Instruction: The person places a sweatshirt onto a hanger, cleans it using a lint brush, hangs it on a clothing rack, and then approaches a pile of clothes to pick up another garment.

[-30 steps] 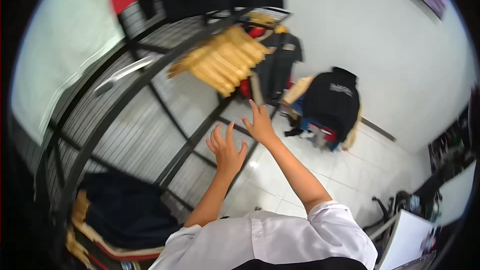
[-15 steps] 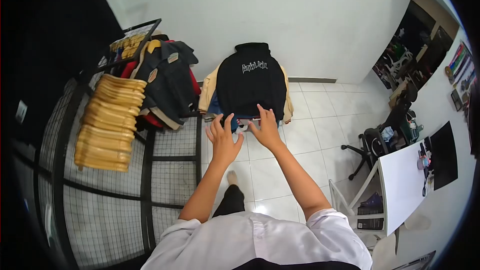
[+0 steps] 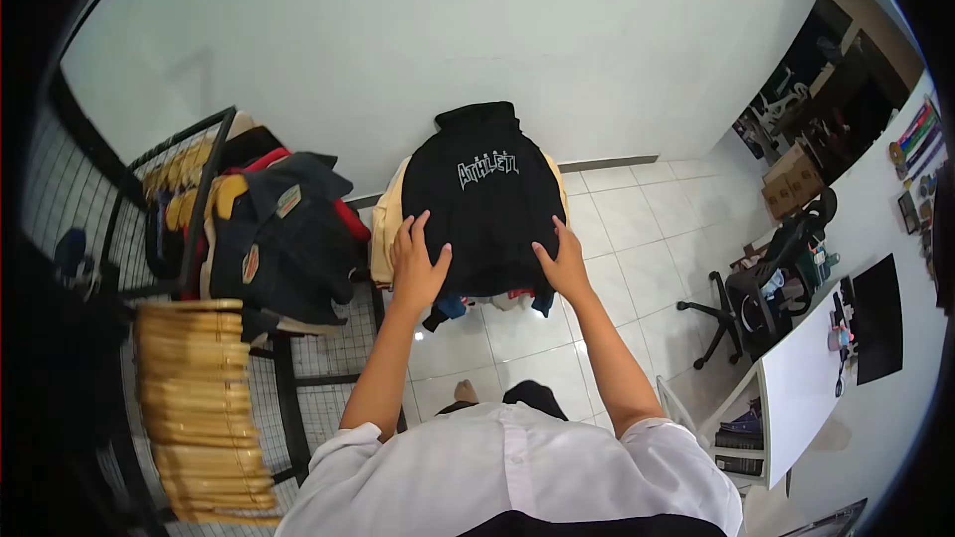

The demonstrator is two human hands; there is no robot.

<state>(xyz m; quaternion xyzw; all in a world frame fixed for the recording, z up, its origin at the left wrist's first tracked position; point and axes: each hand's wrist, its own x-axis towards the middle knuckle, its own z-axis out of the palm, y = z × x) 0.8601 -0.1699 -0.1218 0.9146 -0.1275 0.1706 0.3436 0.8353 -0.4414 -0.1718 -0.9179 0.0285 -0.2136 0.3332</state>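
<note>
Black lettered garment (image 3: 482, 204) lying over other clothes (image 3: 388, 229) near the wall (image 3: 398, 50), between left hand (image 3: 417, 273) and right hand (image 3: 565, 268), fingers spread, contact unclear; even support would favour palms matched in height on both sides.

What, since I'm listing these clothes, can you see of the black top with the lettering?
The black top looks like soft, matte fabric, with pale, outlined, jagged lettering starting "ATHLET" and a high collar or hood towards the wall. It lies spread over other clothes; a cream garment shows beside it. The left hand and right hand are open at its opposite sides; whether they touch it is unclear.
</note>
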